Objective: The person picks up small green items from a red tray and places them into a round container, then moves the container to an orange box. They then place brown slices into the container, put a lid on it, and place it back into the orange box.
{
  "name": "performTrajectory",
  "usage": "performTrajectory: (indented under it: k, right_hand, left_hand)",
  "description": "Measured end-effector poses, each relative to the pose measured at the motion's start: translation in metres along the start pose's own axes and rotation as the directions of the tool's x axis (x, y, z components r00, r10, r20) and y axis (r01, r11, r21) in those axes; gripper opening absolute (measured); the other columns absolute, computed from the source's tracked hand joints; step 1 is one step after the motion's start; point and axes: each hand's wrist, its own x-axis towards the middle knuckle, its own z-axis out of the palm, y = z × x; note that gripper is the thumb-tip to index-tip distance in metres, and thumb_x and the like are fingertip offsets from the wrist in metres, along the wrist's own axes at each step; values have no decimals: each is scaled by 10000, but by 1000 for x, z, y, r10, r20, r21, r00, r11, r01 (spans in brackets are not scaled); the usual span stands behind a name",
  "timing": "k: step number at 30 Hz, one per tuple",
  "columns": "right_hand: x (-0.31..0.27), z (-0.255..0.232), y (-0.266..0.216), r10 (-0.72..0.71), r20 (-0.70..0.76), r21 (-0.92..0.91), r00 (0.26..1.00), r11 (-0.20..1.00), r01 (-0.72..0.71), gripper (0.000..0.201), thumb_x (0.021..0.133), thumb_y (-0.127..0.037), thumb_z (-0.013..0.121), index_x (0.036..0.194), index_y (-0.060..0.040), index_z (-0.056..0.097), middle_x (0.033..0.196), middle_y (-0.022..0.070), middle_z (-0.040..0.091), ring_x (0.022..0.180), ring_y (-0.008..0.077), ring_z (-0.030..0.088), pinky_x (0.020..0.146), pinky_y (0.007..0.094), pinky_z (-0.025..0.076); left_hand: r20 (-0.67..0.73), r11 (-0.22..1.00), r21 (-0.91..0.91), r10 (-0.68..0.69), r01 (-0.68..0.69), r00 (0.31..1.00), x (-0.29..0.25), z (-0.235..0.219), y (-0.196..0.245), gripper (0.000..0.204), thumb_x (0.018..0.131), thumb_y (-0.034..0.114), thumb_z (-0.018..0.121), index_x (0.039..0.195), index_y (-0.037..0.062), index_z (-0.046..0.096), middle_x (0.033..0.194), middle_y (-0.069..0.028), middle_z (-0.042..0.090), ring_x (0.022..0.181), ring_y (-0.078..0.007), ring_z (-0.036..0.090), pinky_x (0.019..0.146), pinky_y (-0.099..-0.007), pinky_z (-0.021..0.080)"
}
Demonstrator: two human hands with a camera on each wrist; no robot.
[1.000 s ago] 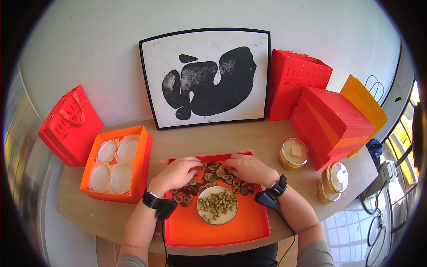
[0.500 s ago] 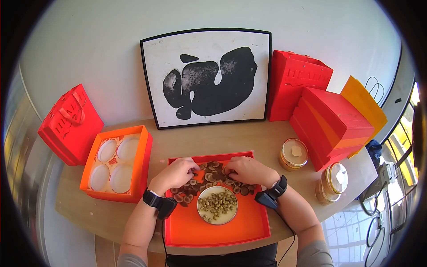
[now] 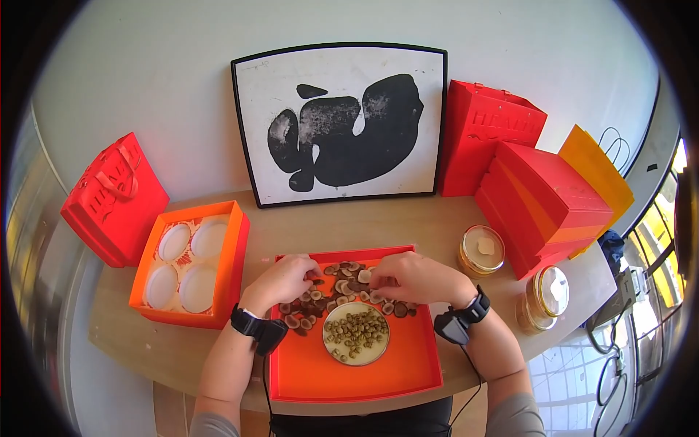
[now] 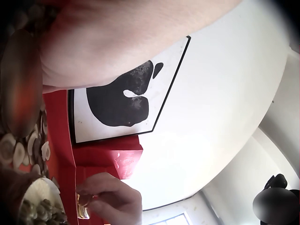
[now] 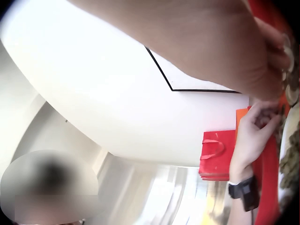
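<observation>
My left hand (image 3: 285,280) is over the far left part of a red-orange shallow box lid (image 3: 349,386), fingers curled down, with a dark dried slice (image 3: 318,282) at its fingertips. On the far right part my right hand (image 3: 411,278) bends its fingers among the slices; in the left wrist view the same right hand (image 4: 115,197) brings thumb and fingers together on a small brown piece (image 4: 85,200). Brown, pale-centred dried slices (image 3: 342,286) lie spread across the lid's far half. In front of them sits a round pale dish (image 3: 338,355) of small greenish dried buds (image 3: 357,331).
An orange box (image 3: 234,255) with white round lids in it stands left, beside a red paper bag (image 3: 109,197). Two gold-lidded jars (image 3: 481,251) stand right. Behind are a framed black-and-white picture (image 3: 342,138), another red bag (image 3: 495,116) and red boxes (image 3: 546,189).
Both hands have shifted slightly among the slices, the right one lifting its wrist and moving a little outward to the right. Its fingers are more bent than before. The dish stays put.
</observation>
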Motion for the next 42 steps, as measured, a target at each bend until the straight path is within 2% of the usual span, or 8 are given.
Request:
performTrajectory:
  k: [4, 9, 11, 21, 27, 29, 34, 42]
  right_hand:
    - [2, 16, 27, 142, 5, -323, 990, 937, -132, 131, 869, -132, 680, 970, -68, 735, 934, 137, 701, 906, 340, 690, 806, 449, 548]
    - [6, 15, 28, 169, 41, -310, 985, 939, -148, 145, 844, -88, 648, 969, -62, 717, 961, 144, 697, 941, 353, 683, 810, 465, 540]
    - [6, 15, 27, 203, 59, -309, 977, 935, -175, 146, 832, -64, 641, 962, -62, 707, 971, 145, 694, 963, 360, 675, 815, 467, 537]
    - [4, 20, 37, 178, 125, -266, 976, 954, -139, 176, 821, -63, 634, 973, -57, 725, 962, 137, 700, 939, 336, 690, 798, 452, 543]
    - [5, 12, 25, 173, 64, -292, 983, 945, -147, 136, 828, -113, 684, 941, -44, 717, 942, 125, 699, 908, 326, 688, 789, 437, 546]
    - [4, 5, 17, 122, 23, -274, 992, 955, -111, 129, 835, -126, 698, 932, -42, 714, 929, 122, 699, 889, 322, 689, 785, 428, 549]
    - [-5, -7, -29, -102, 71, 96, 992, 991, 95, 175, 925, -161, 673, 999, -15, 736, 920, 127, 703, 836, 294, 702, 762, 395, 558]
    - [-8, -4, -24, -36, 99, -23, 994, 999, 39, 211, 944, -173, 667, 1078, -22, 729, 941, 130, 708, 861, 285, 716, 758, 399, 558]
  left_hand:
    - [0, 998, 27, 52, -52, 999, 4, 2, -6, 228, 861, 74, 695, 1076, 115, 757, 1055, -50, 721, 1022, -241, 689, 1000, -572, 435]
    - [-30, 997, 26, 73, -72, 997, 1, -3, -9, 207, 870, 71, 698, 1070, 83, 752, 1003, -65, 726, 912, -223, 706, 869, -420, 535]
    - [-96, 979, -133, 140, -152, 985, -2, -10, -6, 182, 891, 84, 708, 1067, 61, 745, 961, -68, 720, 851, -200, 701, 766, -329, 551]
    - [146, 872, -319, 432, -371, 890, -47, -21, 69, 256, 912, 183, 758, 1137, 61, 740, 976, -49, 685, 746, -163, 639, 680, -313, 532]
    - [-86, 958, -76, 271, -278, 959, -38, -44, 30, 288, 924, 178, 729, 1170, 27, 727, 1021, -119, 726, 814, -212, 711, 739, -336, 560]
    - [-172, 993, 1, 113, -115, 979, -35, -53, 14, 260, 933, 145, 696, 1150, 5, 729, 977, -140, 753, 811, -246, 722, 749, -355, 567]
    - [-118, 1000, 18, 14, -12, 993, -27, -50, 0, 232, 911, 134, 693, 1104, 21, 754, 985, -165, 767, 867, -297, 736, 786, -393, 570]
    - [-83, 932, 348, -76, 101, 994, -10, -13, -24, 178, 843, 121, 706, 982, 128, 816, 919, -133, 765, 848, -319, 728, 801, -430, 580]
